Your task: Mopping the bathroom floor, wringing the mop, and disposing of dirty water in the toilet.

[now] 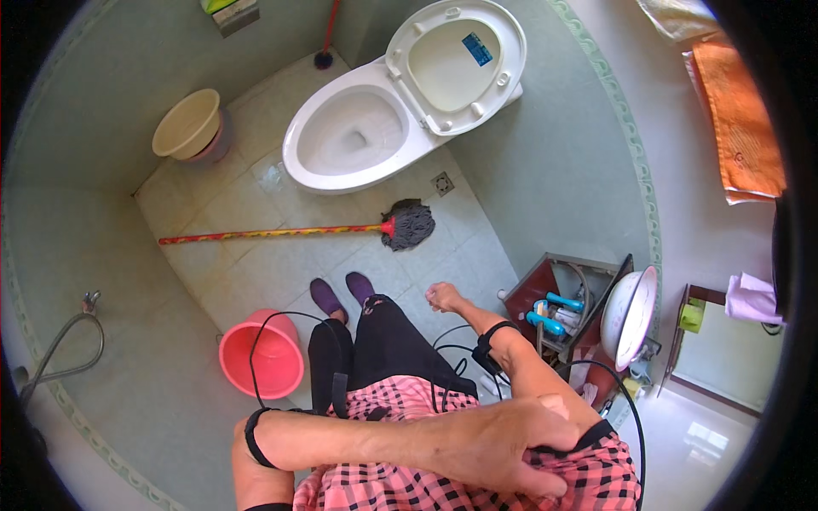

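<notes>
My left hand (pixel 524 441) reaches across my body and pinches the pink-and-black checked sleeve (pixel 588 463) of my right arm, just below its black cuff. Ahead of my legs and above the tiled floor, my right hand (pixel 445 297) has its fingers loosely curled, with nothing visible in it. A string mop (pixel 409 225) with grey strands lies on the floor past my feet, its red and yellow handle (pixel 275 234) pointing left. A pink plastic bucket (pixel 261 354) stands left of my legs; no contents show.
Beyond the mop is a white toilet (pixel 345 137) with its lid (pixel 455 64) raised. Stacked basins (pixel 188 124) and a toilet brush (pixel 324 59) stand by the far walls. An open cabinet (pixel 533 281), a basin (pixel 629 316) and black cables (pixel 629 396) are on my right. A floor drain (pixel 442 184) lies near the toilet.
</notes>
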`<state>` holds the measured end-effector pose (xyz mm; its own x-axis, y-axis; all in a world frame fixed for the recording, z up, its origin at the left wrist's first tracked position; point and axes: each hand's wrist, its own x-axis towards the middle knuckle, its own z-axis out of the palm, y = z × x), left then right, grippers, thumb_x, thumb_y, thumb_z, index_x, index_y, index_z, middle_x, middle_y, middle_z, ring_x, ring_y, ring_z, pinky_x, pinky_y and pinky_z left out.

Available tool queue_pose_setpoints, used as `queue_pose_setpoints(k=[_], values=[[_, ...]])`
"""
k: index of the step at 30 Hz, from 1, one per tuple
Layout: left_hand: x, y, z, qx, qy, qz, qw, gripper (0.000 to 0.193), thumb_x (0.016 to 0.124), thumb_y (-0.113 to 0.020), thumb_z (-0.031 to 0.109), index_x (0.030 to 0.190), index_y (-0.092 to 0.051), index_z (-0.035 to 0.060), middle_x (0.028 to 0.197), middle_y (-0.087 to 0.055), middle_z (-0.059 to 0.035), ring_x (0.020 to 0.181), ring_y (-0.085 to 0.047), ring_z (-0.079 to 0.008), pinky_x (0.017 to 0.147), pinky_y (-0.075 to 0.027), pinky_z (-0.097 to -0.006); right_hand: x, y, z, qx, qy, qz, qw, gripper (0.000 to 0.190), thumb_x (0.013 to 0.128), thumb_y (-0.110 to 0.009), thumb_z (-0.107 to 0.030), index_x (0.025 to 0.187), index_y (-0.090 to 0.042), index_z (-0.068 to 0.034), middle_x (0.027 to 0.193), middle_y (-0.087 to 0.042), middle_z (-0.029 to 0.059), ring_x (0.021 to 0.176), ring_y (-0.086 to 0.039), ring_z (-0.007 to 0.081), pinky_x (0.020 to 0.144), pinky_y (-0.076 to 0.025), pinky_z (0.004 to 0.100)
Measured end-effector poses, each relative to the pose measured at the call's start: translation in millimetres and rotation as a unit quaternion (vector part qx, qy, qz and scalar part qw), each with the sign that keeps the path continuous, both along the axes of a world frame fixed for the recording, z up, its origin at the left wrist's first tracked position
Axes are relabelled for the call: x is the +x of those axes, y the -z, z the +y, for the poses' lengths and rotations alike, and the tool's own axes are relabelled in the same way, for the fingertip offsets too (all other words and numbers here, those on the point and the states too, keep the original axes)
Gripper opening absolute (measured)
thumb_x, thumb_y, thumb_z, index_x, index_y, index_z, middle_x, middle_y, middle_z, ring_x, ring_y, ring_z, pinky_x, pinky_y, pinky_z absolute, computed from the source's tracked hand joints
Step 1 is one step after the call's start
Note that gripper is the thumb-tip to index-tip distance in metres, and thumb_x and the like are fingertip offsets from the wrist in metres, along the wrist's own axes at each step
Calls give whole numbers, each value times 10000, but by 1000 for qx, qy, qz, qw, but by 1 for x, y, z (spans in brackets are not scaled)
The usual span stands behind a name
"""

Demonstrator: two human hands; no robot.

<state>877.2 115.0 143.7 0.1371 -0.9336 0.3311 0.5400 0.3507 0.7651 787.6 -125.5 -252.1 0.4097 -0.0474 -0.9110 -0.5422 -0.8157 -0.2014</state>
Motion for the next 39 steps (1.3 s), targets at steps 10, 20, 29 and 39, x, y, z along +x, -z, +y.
queue_pose_setpoints(k=[10, 20, 29, 39], values=[[-20, 6, -5, -11, -138, -37, 990, 409, 668, -687, 243, 847, -443, -33, 877, -457, -142, 824, -488, -228, 719, -388, -334, 7, -3, 2, 7, -8, -15, 1000, 138, 775, -479, -158, 793, -578, -62, 675, -604, 45, 583, -602, 133, 466, -484, 274], [-24, 16, -5, -1, -256, 50, 965, 374, 681, -678, 258, 774, -445, -19, 845, -475, -124, 849, -440, -218, 750, -370, -325, 1, -4, 3, 5, 11, -32, 999, 250, 800, -444, -234, 725, -568, -30, 602, -618, 90, 488, -585, 203, 567, -485, 329], [-13, 1, 13, 121, -88, 80, 986, 345, 698, -670, 215, 690, -414, -16, 664, -407, -102, 832, -437, -206, 664, -366, -336, 12, -12, 12, 9, -36, -38, 999, 251, 799, -440, -236, 738, -574, -33, 603, -619, 81, 509, -597, 183, 563, -488, 324], [0, -1, 31, 156, 103, 33, 982, 443, 694, -692, 280, 919, -468, -29, 852, -476, -112, 908, -466, -234, 762, -395, -325, 20, -19, 26, 2, 8, -24, 1000, 191, 782, -470, -203, 744, -575, -48, 612, -612, 81, 560, -624, 178, 535, -492, 310]])
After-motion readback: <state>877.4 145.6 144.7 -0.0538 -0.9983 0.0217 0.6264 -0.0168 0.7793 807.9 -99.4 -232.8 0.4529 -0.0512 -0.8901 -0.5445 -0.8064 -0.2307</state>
